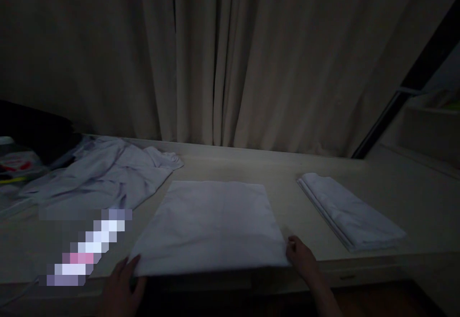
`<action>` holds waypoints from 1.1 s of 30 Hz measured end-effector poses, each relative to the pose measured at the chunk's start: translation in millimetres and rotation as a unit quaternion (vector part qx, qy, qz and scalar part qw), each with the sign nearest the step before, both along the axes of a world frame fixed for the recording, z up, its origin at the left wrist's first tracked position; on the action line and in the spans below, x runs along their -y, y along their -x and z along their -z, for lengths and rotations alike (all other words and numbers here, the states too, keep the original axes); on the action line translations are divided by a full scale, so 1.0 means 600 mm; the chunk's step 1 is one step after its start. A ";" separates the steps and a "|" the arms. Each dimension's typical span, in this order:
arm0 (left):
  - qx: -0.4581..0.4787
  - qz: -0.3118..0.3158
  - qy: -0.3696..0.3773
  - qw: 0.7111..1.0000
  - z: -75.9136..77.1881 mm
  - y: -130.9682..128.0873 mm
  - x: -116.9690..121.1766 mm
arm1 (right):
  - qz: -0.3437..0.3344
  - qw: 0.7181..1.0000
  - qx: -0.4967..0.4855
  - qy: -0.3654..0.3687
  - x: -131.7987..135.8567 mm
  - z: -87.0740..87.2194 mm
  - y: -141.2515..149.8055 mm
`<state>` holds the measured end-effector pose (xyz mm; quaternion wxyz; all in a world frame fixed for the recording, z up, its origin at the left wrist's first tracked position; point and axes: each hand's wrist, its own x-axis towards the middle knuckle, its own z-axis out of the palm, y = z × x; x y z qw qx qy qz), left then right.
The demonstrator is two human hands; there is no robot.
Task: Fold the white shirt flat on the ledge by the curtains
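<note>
A white cloth [212,226] lies flat and squared on the pale table [280,173] right in front of me. My left hand [120,286] grips its near left corner, fingers curled over the edge. My right hand [301,257] pinches the near right corner at the table's front edge. The room is dim and the fingertips are hard to make out.
A folded white cloth [350,214] lies to the right. A crumpled pile of white cloth [104,173] sits at the left, with dark items [21,164] behind it. A blurred patch [86,247] covers something at the near left. Beige curtains [230,58] hang behind the table.
</note>
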<state>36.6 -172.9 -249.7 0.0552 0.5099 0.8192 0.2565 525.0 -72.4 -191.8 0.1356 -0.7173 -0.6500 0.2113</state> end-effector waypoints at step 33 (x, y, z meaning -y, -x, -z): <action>0.007 0.014 0.023 1.000 -0.005 0.007 -0.001 | 0.005 0.990 -0.104 -0.098 -0.031 0.013 0.016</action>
